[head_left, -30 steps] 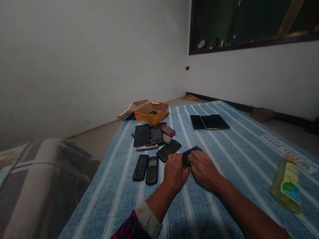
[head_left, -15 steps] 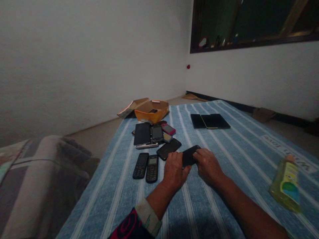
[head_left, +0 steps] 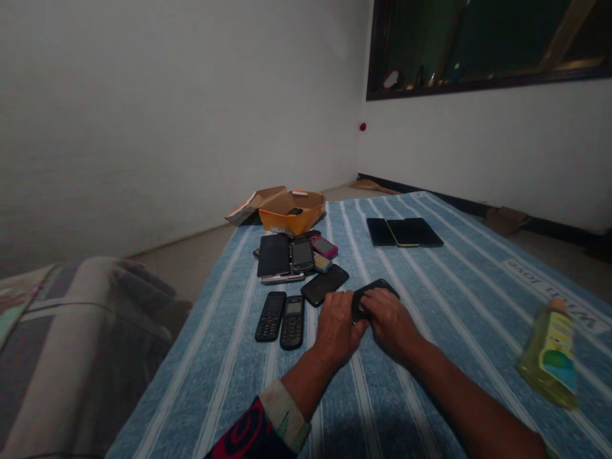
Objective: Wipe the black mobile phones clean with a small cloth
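Note:
A black smartphone (head_left: 381,285) lies on the striped cloth between my two hands. My left hand (head_left: 338,325) grips its left end, with the fingers wrapped over the edge and the thumb below. My right hand (head_left: 389,319) is closed, its bent fingers pressed on the middle of the phone's upper face. Whatever may be under those fingertips is hidden. Close to my left hand lies another dark smartphone (head_left: 326,285). Left of that are two keypad phones, one black (head_left: 270,317) and one with a small grey screen (head_left: 292,323).
Behind them sits a pile of phones, including a dark flat one (head_left: 274,255) and a pink one (head_left: 324,246). An open orange box (head_left: 291,222) stands at the back. Dark flat devices (head_left: 406,233) lie at the back right. A bottle of yellow liquid (head_left: 549,357) is at the right.
My right hand has slid left across the smartphone, from its far right end to its middle. My left hand keeps its hold at the left end.

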A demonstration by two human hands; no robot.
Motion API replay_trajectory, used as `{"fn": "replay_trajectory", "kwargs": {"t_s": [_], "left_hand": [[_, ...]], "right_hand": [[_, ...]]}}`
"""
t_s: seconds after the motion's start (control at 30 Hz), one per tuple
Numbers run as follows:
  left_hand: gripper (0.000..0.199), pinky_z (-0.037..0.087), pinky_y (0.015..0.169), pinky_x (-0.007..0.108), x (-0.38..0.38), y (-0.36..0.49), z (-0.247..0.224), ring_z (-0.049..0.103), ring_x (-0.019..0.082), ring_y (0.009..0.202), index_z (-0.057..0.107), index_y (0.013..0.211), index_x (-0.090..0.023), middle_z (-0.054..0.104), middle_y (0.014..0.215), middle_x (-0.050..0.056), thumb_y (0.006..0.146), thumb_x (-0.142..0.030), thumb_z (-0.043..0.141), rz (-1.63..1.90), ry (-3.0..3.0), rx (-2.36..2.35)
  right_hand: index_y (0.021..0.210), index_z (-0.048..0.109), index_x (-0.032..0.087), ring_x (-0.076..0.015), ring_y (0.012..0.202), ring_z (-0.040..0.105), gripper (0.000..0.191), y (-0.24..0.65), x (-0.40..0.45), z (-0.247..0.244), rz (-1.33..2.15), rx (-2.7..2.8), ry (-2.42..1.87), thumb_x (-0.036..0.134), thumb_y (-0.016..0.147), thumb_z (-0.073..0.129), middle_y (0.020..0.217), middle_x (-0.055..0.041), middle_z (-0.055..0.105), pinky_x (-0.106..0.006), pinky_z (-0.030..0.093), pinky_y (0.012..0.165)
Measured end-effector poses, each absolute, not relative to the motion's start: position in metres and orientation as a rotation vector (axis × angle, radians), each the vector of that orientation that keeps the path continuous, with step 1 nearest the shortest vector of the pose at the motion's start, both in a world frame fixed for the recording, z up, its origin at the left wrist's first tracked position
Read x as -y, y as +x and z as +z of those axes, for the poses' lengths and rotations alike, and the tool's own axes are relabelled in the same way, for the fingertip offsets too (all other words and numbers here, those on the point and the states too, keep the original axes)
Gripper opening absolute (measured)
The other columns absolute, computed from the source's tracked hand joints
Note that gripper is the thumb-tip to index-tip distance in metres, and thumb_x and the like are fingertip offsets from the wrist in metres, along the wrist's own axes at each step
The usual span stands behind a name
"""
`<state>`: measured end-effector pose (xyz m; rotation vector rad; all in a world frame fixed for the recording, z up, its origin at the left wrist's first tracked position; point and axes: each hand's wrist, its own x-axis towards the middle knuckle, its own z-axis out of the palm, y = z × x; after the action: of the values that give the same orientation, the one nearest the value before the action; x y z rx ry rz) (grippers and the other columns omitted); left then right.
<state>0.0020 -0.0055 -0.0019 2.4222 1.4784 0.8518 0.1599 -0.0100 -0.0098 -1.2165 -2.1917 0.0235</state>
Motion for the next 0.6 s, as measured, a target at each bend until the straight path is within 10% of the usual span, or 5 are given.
{"fn": "replay_trajectory", "kwargs": {"t_s": [0.6], "left_hand": [[0.067, 0.051, 0.092, 0.050, 0.004, 0.005, -0.008, 0.058, 0.031, 0.109, 0.045, 0.130, -0.013, 0.064, 0.116, 0.013, 0.069, -0.015, 0.073, 1.001, 2.362, -1.505]], "right_hand": [[0.092, 0.064, 0.016, -0.0226, 0.095, 0.050, 0.024, 0.163, 0.002, -0.010, -0.034, 2.205, -1.284, 0.001, 0.083, 0.047, 0.097, -0.0089, 0.061, -0.033, 0.038, 0.084]]}}
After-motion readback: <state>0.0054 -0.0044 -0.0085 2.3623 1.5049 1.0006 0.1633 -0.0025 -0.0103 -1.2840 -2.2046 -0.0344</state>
